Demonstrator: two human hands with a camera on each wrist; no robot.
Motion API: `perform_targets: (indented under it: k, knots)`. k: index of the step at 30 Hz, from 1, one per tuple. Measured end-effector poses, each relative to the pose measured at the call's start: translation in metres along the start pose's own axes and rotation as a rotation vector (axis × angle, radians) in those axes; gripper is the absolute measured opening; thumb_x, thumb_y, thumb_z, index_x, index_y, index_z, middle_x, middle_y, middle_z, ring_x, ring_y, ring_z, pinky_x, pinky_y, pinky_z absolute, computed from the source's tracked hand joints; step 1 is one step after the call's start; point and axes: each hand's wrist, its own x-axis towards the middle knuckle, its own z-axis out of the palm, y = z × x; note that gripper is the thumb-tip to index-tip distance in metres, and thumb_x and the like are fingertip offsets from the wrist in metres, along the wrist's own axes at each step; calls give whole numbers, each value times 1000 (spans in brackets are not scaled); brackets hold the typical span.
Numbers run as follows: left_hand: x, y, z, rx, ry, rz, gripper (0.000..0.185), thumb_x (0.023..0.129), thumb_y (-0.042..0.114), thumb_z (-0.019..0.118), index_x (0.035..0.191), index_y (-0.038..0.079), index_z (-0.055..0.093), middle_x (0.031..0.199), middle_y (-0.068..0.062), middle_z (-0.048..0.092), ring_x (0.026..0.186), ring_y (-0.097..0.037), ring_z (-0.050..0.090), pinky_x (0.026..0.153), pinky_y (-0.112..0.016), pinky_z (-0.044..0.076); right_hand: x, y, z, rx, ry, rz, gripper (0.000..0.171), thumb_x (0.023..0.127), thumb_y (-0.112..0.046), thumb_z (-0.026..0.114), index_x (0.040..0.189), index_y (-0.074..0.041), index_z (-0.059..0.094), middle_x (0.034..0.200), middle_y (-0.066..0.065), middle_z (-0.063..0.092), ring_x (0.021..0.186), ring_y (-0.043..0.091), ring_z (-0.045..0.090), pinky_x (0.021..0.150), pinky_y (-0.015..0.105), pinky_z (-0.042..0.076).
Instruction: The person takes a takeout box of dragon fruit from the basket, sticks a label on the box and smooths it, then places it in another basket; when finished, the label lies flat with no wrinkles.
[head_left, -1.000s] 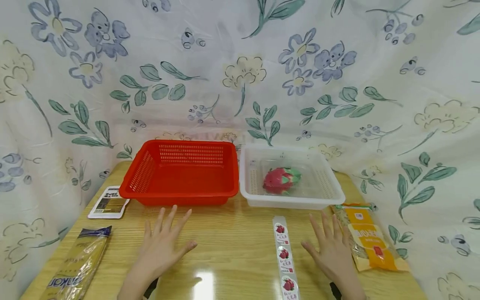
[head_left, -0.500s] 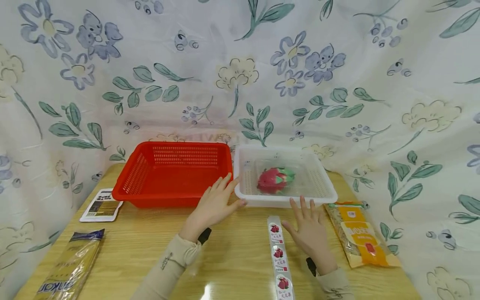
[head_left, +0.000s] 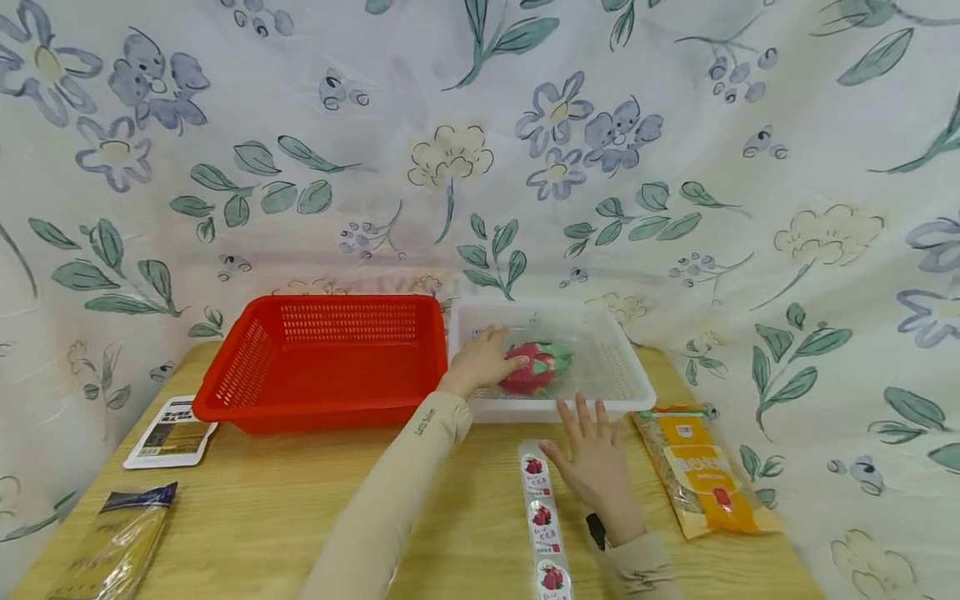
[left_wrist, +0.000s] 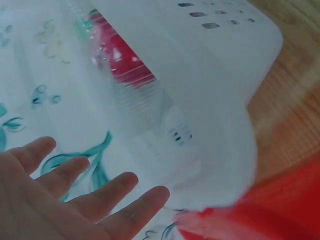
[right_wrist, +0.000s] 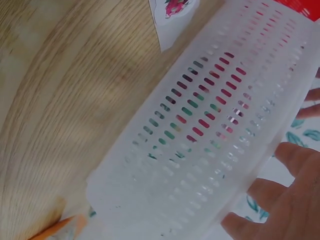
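Observation:
A pink dragon fruit [head_left: 538,367] in clear wrap lies in the white plastic basket [head_left: 633,379]. My left hand [head_left: 483,358] reaches over the basket's left rim, fingers straight, right beside the fruit; whether it touches is unclear. In the left wrist view the left hand [left_wrist: 75,200] is spread and holds nothing, with the fruit [left_wrist: 120,60] beyond it. My right hand [head_left: 592,454] lies flat on the table just before the basket, fingers spread. The right wrist view shows its fingers [right_wrist: 280,200] near the basket's slotted wall [right_wrist: 210,125].
A red basket [head_left: 322,400] stands left of the white one. A sticker strip [head_left: 542,517] with fruit pictures lies by my right hand. An orange packet [head_left: 701,479] sits at the right, a card [head_left: 168,421] and a noodle pack [head_left: 112,542] at the left. Floral cloth surrounds the table [head_left: 300,500].
My left hand moved from the table across the red basket's corner into the white basket, up to the dragon fruit. The right hand slid forward toward the white basket and stays flat.

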Motion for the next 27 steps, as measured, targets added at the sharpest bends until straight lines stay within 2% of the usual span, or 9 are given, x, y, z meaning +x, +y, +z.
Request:
perform_targets:
  k: [6, 12, 14, 16, 20, 26, 27]
  knots:
    - [22, 2, 5, -90, -92, -56, 77, 93, 46, 57, 153, 8, 27, 160, -16, 25, 146, -36, 25, 117, -57, 24, 1, 2, 3, 5, 42, -11, 72, 93, -54, 52, 152, -19, 31, 160, 17, 23, 145, 49, 19, 110, 73, 18]
    - [38, 1, 18, -275, -192, -175, 83, 91, 43, 61, 154, 7, 21, 163, -17, 8, 151, -34, 6, 119, -58, 17, -1, 4, 5, 7, 72, -14, 71, 93, -56, 50, 152, -19, 32, 160, 16, 23, 145, 50, 19, 108, 75, 19]
    - [38, -3, 23, -357, -196, -204, 87, 89, 37, 66, 155, 6, 18, 164, -17, 3, 151, -34, 0, 120, -58, 14, -3, 2, 7, 7, 75, -20, 71, 93, -57, 48, 152, -19, 33, 159, 16, 24, 144, 50, 20, 107, 76, 18]
    - [39, -6, 29, -399, -201, -219, 94, 86, 34, 72, 155, 7, 14, 164, -16, 1, 152, -34, -3, 120, -59, 11, -5, 1, 9, 11, 81, -21, 72, 94, -60, 46, 152, -19, 33, 159, 16, 24, 144, 50, 21, 107, 76, 19]
    - [45, -10, 39, -436, -176, -208, 107, 77, 29, 80, 156, 9, 11, 164, -15, 2, 151, -34, -3, 120, -59, 11, -4, 3, 12, 13, 98, -14, 72, 94, -62, 41, 152, -19, 33, 159, 16, 25, 144, 50, 21, 107, 75, 19]
    - [53, -14, 51, -486, -120, -201, 114, 74, 28, 83, 157, 14, 6, 164, -15, -5, 151, -36, -5, 119, -61, 16, -1, 6, 13, 21, 114, -13, 73, 94, -63, 42, 152, -20, 32, 159, 15, 26, 144, 49, 21, 107, 75, 21]
    - [54, -14, 53, -490, -120, -205, 115, 74, 29, 84, 157, 15, 5, 164, -15, -7, 151, -36, -5, 118, -60, 20, 0, 6, 13, 24, 112, -12, 73, 93, -63, 42, 152, -20, 32, 159, 16, 26, 144, 49, 21, 107, 75, 21]
